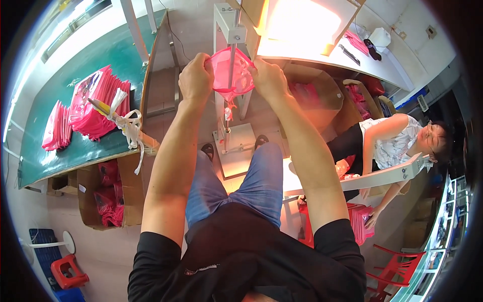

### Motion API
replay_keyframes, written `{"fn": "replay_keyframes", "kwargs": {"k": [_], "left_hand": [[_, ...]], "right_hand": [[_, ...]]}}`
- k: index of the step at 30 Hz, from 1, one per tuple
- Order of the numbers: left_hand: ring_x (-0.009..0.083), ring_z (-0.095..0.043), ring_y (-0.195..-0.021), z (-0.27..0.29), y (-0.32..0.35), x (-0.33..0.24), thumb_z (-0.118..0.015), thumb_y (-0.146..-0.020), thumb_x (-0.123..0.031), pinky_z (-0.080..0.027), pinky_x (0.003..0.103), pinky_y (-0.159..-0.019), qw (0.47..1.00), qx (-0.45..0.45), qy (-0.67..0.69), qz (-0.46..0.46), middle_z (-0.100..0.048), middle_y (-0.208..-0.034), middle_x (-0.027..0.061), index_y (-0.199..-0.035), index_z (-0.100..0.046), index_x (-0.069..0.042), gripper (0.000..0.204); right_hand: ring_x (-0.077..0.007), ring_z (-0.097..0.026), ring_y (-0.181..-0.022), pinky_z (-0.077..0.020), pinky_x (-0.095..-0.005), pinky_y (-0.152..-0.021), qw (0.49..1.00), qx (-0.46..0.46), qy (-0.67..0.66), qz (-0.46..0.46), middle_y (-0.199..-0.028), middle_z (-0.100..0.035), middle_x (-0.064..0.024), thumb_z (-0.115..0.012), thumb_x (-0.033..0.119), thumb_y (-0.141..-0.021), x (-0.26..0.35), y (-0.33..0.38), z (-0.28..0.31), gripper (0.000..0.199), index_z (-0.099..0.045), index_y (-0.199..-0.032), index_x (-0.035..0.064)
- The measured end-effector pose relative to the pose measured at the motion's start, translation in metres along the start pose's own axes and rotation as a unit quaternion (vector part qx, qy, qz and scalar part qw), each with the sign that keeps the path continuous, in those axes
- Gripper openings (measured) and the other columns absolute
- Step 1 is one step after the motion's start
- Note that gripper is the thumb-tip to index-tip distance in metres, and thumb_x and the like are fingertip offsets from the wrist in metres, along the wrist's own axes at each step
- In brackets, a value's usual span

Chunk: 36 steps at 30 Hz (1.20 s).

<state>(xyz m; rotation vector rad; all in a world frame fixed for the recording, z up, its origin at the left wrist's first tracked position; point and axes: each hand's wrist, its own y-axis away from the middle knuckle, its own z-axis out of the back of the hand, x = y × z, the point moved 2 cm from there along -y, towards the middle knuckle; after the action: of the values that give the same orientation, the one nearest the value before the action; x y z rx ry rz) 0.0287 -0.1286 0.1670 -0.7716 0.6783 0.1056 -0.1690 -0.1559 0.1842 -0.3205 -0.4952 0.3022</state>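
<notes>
A pink translucent bag [220,75] is stretched wide between my two hands, its mouth a rounded ring. My left hand [196,78] grips the rim on the left, fingers curled over it. On the opposite side my right hand [271,79] pinches the rim. A vertical metal rod [232,63] runs through the middle of the mouth, and the bag's lower end gathers around it. The rod belongs to a white stand [230,32] with a square base plate [244,153] between my feet. Whether the bag touches the rod is unclear.
Stacks of pink bags [95,103] lie on a green table [50,168] at left. Cardboard boxes [133,191] hold more pink pieces. A brightly lit box [302,22] stands on the white table [387,65]. Another person [387,138] bends at the right beside pink bags [359,219].
</notes>
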Motion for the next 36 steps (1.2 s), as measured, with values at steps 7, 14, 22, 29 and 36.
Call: {"fn": "replay_keyframes", "kwargs": {"k": [7,14,22,29,36], "left_hand": [[0.0352,-0.066,-0.083,-0.009,0.017,0.014,-0.060,-0.087,-0.023,-0.050,0.042,-0.073,0.994,0.072,0.062,0.055,-0.069,-0.085,0.0134,-0.099,-0.065,-0.010,0.019],[0.0374,-0.066,-0.088,-0.028,0.044,0.033,-0.061,-0.083,-0.021,-0.051,0.046,-0.076,0.981,0.152,-0.028,0.121,-0.070,-0.090,0.0155,-0.099,-0.066,-0.012,0.019],[0.0406,-0.065,-0.087,-0.063,0.109,0.055,-0.064,-0.081,-0.020,-0.051,0.049,-0.074,0.968,0.170,0.004,0.185,-0.069,-0.088,0.0176,-0.102,-0.064,-0.014,0.022],[0.0269,-0.067,-0.069,-0.072,0.114,0.087,-0.065,-0.077,-0.012,-0.051,0.038,-0.065,0.960,0.041,0.114,0.253,-0.067,-0.075,0.0126,-0.091,-0.066,-0.008,0.015],[0.0068,-0.053,-0.056,-0.036,0.089,0.093,-0.060,-0.078,-0.003,-0.044,0.024,-0.052,0.942,-0.023,0.235,0.240,-0.059,-0.064,0.0008,-0.087,-0.066,-0.001,0.011]], "right_hand": [[-0.0431,-0.064,-0.085,-0.0493,-0.0517,-0.075,1.000,0.000,0.015,-0.016,-0.086,-0.067,-0.0224,-0.058,0.035,-0.091,-0.014,-0.002,-0.011,0.032,-0.065,-0.093,0.0040],[-0.0427,-0.064,-0.094,-0.0503,-0.0501,-0.080,0.989,0.139,-0.002,-0.039,-0.095,-0.067,-0.0225,-0.058,0.035,-0.092,-0.051,0.012,-0.070,0.031,-0.068,-0.095,0.0061],[-0.0431,-0.063,-0.090,-0.0485,-0.0497,-0.076,0.973,0.191,-0.121,-0.056,-0.090,-0.065,-0.0252,-0.058,0.035,-0.091,-0.092,0.046,-0.148,0.035,-0.066,-0.093,0.0001],[-0.0308,-0.062,-0.068,-0.0459,-0.0419,-0.064,0.979,0.076,-0.178,-0.057,-0.073,-0.060,-0.0208,-0.064,0.026,-0.090,-0.073,0.050,-0.164,0.029,-0.060,-0.081,-0.0023],[-0.0118,-0.047,-0.045,-0.0352,-0.0317,-0.043,0.860,0.125,-0.451,-0.203,-0.058,-0.053,-0.0032,-0.062,0.025,-0.093,-0.060,0.033,-0.170,0.031,-0.059,-0.074,0.0015]]}}
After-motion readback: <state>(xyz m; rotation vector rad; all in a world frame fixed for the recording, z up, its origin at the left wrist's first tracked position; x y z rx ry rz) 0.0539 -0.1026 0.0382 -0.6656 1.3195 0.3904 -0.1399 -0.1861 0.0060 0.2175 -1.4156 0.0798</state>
